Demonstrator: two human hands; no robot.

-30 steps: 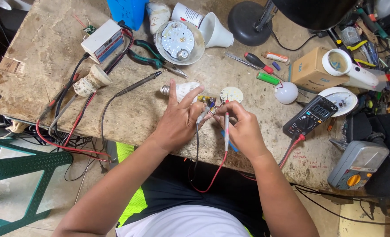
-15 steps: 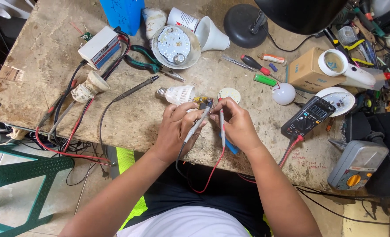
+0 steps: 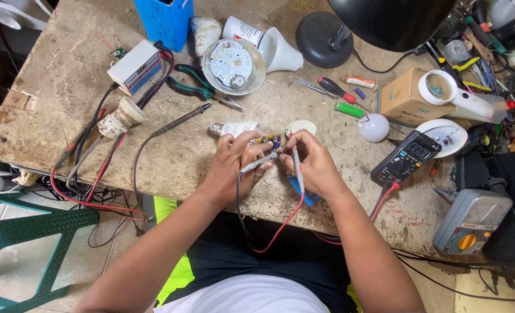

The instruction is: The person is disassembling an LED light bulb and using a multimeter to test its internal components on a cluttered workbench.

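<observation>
At tabletop centre, the left hand pinches a black probe and the right hand a red probe, tips on a small circuit board. The meter lies at three o'clock. Testing looks underway; the opened bulb remains unassembled.

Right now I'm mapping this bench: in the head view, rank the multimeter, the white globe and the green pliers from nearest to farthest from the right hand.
From the right hand:
1. White globe, just up and to its right.
2. Multimeter, farther right.
3. Green pliers, far up-left, beyond the left hand.
</observation>
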